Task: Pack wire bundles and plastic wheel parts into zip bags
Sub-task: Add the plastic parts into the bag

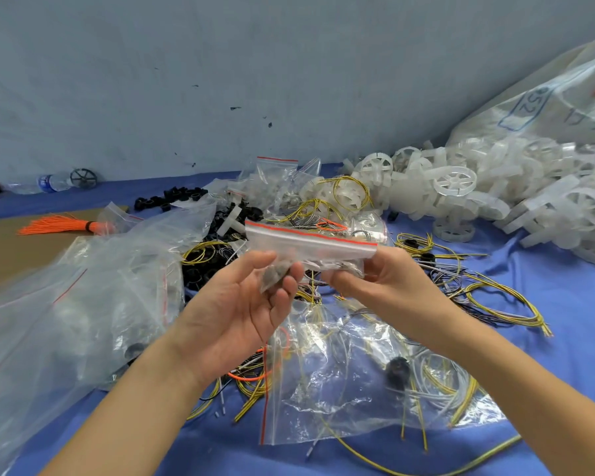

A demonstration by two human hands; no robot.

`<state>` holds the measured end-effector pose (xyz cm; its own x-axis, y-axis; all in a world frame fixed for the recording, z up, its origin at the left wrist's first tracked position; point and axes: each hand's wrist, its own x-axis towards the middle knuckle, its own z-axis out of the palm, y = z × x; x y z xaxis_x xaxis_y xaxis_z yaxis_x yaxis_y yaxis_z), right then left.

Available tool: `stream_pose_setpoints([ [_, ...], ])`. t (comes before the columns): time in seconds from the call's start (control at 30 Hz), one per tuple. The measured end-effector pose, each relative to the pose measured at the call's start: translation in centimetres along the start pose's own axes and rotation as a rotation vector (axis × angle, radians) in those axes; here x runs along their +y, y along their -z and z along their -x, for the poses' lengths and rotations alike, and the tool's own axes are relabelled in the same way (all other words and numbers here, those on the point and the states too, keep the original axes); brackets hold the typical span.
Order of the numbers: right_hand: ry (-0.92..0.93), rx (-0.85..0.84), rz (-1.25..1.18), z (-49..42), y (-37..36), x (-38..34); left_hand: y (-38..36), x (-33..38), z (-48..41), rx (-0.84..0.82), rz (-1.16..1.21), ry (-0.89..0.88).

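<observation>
Glossy clear plastic zip bag (310, 247); matt blue cloth table cover (564, 304).

Two hands are in view, the left hand (241, 304) and the right hand (389, 280), sharing one small zip bag (310, 243) between them. One orange wire bundle (62, 225) lies by the left edge of the table (564, 304), and one water bottle (50, 182) at its far left. White plastic wheels (454, 180), yellow wire loops (505, 304) and loose clear bags (340, 383) are too many and too tangled to count
</observation>
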<state>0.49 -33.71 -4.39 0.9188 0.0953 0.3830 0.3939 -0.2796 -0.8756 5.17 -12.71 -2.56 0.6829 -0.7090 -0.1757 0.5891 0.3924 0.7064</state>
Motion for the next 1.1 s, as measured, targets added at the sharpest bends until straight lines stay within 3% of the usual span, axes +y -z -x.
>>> stream_pose_setpoints([
  [0.17, -0.098, 0.039, 0.007, 0.1, 0.5, -0.1, 0.4, -0.8, -0.4, 0.084, -0.555, -0.172],
  [0.3, -0.238, 0.063, 0.107, 0.3, 0.4, 0.0, 0.4, -1.6, -0.6, 0.187, -0.711, -0.309],
  [0.53, -0.394, 0.041, -0.651, -0.1, -0.4, -0.9, -0.6, -1.4, -0.4, 0.181, -0.545, -0.272],
  [0.73, -0.540, 0.022, -0.973, -0.2, -0.7, -1.7, -0.2, 0.1, 0.9, 0.076, -0.161, -0.090],
  [0.83, -0.509, -0.031, -1.004, -0.2, -1.1, -2.0, 0.4, 0.7, 1.8, 0.004, -0.028, -0.031],
  [0.97, -0.441, -0.167, -0.994, -0.3, -2.0, -2.6, 1.8, 0.6, 2.9, 0.003, -0.193, 0.018],
  [1.1, -0.390, -0.293, -0.720, -0.3, -3.4, -2.9, 3.7, 0.4, 4.4, 0.164, -0.209, 0.000],
])
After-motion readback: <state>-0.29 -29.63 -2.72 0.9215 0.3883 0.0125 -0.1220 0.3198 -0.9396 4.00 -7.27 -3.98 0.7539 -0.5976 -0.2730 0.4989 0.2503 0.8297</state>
